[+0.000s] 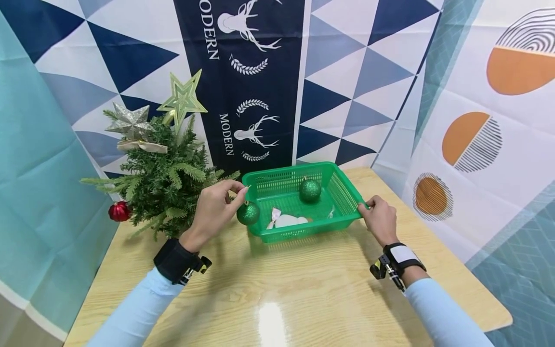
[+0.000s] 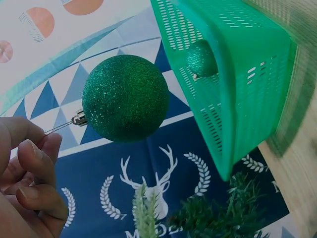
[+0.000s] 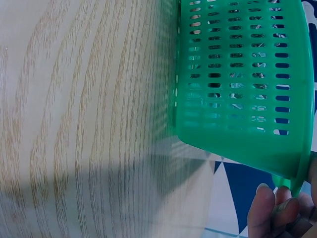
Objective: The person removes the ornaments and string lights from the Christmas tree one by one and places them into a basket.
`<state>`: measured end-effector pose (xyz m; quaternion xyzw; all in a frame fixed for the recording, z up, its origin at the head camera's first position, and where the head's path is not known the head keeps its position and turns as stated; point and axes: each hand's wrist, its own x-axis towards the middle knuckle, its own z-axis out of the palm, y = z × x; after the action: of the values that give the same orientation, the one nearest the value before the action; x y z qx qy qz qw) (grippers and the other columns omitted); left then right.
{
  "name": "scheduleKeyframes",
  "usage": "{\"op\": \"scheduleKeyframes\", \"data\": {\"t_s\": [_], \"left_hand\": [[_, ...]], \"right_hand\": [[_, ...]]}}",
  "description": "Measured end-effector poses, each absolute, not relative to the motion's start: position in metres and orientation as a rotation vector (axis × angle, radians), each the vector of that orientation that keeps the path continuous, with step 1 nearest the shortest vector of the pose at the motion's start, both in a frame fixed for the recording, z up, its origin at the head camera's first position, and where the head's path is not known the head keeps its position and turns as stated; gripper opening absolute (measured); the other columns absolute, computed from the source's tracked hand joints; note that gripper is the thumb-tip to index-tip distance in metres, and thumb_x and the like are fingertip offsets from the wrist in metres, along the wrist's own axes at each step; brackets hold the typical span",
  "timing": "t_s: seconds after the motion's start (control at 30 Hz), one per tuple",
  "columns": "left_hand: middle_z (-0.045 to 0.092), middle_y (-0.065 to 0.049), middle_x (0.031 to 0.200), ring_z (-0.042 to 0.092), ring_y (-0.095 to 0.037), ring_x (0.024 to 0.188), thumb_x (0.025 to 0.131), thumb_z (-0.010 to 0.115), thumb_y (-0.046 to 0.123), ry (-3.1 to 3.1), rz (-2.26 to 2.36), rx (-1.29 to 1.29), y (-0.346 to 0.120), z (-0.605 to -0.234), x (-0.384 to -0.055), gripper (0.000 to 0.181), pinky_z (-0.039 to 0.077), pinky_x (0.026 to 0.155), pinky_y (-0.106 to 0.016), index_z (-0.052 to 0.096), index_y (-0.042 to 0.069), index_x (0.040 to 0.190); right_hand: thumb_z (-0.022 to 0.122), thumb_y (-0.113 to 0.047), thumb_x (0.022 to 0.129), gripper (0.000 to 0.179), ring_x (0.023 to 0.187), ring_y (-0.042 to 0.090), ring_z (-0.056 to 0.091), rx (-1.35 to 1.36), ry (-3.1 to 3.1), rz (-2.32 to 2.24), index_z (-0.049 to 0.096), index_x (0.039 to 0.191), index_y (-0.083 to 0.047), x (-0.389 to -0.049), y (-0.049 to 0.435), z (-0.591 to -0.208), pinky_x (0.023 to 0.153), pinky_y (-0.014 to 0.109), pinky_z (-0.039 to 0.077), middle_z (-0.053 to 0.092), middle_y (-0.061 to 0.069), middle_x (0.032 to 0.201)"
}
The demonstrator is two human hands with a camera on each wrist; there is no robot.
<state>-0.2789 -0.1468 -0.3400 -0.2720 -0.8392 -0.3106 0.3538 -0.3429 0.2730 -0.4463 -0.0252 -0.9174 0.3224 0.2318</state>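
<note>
Held by its hanger in the pinching grip of the left hand (image 1: 215, 208), 1 green bauble (image 1: 248, 213) hangs left of the basket (image 1: 347, 193), whose right rim is clasped by the right hand (image 1: 380, 219).

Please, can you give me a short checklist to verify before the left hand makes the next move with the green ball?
1. Left hand pinches the ball's hanger: ok.
2. Ball is outside the basket: ok.
3. Right hand holds the basket rim: ok.
4. Basket lies flat on the table: cannot tell.
5. Tree stands upright beside the left hand: ok.
6. Second green ball is in the basket: ok.
</note>
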Motion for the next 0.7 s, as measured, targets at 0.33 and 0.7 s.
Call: {"op": "scheduleKeyframes", "data": {"t_s": [0.33,0.7], "left_hand": [[0.072,-0.004,0.086,0.049,-0.008,0.055,0.1,0.07,0.014,-2.212,-0.811,-0.707,-0.137,-0.347,-0.289,0.01,0.041,0.053,-0.027,0.076,0.006,0.096],[0.071,-0.002,0.084,0.046,-0.009,0.054,0.101,0.069,0.017,-2.26,-0.811,-0.686,-0.127,-0.351,-0.297,0.012,0.038,0.052,-0.028,0.076,0.008,0.097]], "right_hand": [[0.065,-0.017,0.096,0.022,0.046,0.017,0.057,-0.077,-2.519,0.885,0.067,0.093,0.004,-0.343,0.274,-0.445,0.052,0.033,0.044,0.067,0.013,0.068],[0.065,-0.018,0.098,0.022,0.044,0.015,0.057,-0.085,-2.523,0.902,0.068,0.096,0.004,-0.342,0.273,-0.446,0.049,0.032,0.046,0.067,0.014,0.07]]}}
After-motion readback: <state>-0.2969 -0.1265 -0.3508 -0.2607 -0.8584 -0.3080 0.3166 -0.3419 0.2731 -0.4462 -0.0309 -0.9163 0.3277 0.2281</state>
